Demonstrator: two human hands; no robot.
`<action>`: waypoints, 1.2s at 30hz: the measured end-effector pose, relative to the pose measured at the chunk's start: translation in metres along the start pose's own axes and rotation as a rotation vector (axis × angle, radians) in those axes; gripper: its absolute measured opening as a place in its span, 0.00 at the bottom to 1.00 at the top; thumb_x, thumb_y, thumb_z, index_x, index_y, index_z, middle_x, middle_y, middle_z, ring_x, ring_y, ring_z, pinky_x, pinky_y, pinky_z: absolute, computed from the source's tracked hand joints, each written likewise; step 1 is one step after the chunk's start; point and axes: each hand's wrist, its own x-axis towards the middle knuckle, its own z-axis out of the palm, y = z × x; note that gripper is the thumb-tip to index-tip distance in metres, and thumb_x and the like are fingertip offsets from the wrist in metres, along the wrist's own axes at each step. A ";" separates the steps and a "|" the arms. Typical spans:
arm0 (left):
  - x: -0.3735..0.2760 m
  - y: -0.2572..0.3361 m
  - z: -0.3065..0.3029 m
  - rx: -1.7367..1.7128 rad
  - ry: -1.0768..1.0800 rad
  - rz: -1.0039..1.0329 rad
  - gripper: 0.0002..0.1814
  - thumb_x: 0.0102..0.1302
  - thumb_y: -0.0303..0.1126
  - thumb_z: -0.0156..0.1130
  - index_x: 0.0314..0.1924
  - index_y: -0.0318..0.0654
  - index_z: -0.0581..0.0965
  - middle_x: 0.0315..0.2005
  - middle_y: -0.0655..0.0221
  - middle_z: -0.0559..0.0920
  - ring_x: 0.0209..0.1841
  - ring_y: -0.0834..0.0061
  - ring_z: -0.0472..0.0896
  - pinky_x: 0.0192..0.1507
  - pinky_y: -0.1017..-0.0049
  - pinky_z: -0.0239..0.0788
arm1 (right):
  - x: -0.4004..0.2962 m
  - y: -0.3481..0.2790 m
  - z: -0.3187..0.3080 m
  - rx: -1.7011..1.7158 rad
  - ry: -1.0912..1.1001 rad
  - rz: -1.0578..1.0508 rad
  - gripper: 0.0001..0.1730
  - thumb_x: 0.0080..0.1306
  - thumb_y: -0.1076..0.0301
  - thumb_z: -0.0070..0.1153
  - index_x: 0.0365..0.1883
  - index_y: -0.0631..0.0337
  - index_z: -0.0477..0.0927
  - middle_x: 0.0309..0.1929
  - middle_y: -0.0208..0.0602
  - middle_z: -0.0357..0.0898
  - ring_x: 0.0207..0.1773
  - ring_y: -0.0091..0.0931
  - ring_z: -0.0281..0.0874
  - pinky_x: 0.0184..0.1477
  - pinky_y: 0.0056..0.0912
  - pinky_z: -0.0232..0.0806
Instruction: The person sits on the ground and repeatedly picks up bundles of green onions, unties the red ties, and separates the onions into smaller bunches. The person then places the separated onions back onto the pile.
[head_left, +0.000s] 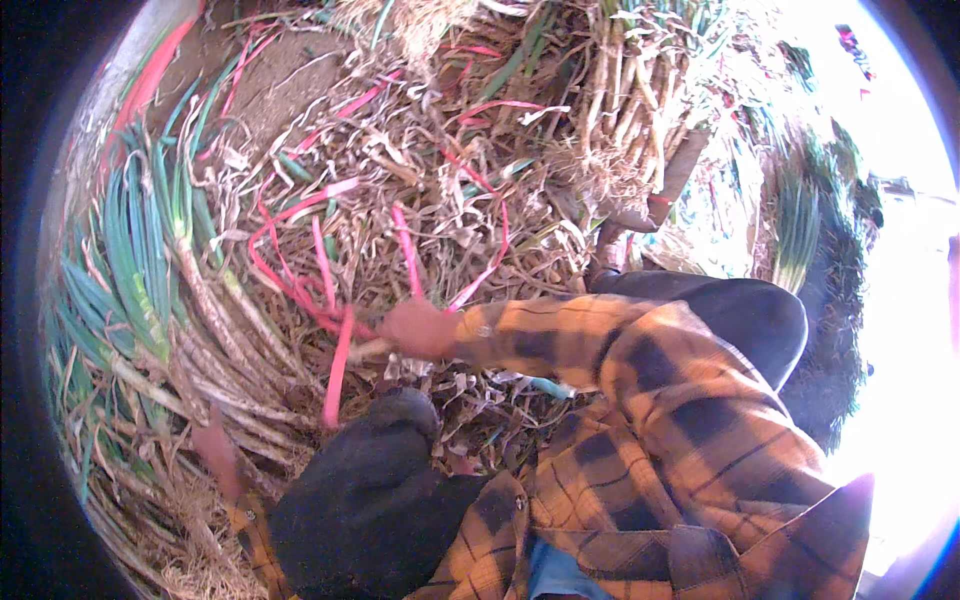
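Note:
Pink plastic ribbon strips (337, 375) trail from my right hand (420, 328), which is closed on them over the litter in front of my knees. A pale stalk also shows beside that hand; whether I hold it cannot be told. My left hand (216, 450), blurred, is at the heap of long green onions (225, 330) on the left, among their pale stalks; its fingers are partly hidden. The onions' green leaves point up and left, with their stringy roots toward the lower left.
Dry husks and leaves (420, 165) cover the ground, with loose pink ribbon across them. A bundle of onions (622, 97) with roots toward me lies at the upper right, by a brown board (684, 176). More onions (796, 225) are stacked farther right. Bare soil (292, 82) shows at upper left.

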 end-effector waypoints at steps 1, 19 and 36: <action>-0.011 0.018 -0.010 -0.028 -0.030 -0.015 0.31 0.60 0.41 0.60 0.55 0.22 0.67 0.48 0.52 0.76 0.45 0.59 0.74 0.51 0.69 0.62 | -0.015 -0.012 -0.019 0.014 0.061 -0.101 0.09 0.55 0.64 0.51 0.25 0.60 0.79 0.21 0.42 0.77 0.28 0.40 0.78 0.28 0.45 0.68; -0.017 0.022 0.005 -0.132 0.126 -0.155 0.33 0.55 0.41 0.65 0.53 0.22 0.69 0.47 0.47 0.76 0.42 0.54 0.74 0.48 0.65 0.64 | 0.054 0.135 -0.127 -0.212 0.169 0.042 0.07 0.49 0.68 0.54 0.23 0.59 0.81 0.23 0.43 0.79 0.29 0.37 0.79 0.29 0.42 0.70; -0.007 -0.038 0.023 0.065 0.168 -0.137 0.33 0.57 0.38 0.64 0.56 0.20 0.66 0.50 0.43 0.74 0.47 0.53 0.74 0.51 0.65 0.62 | 0.210 0.185 -0.160 -0.319 0.387 0.125 0.04 0.52 0.72 0.52 0.25 0.59 0.78 0.28 0.47 0.75 0.31 0.41 0.77 0.28 0.41 0.68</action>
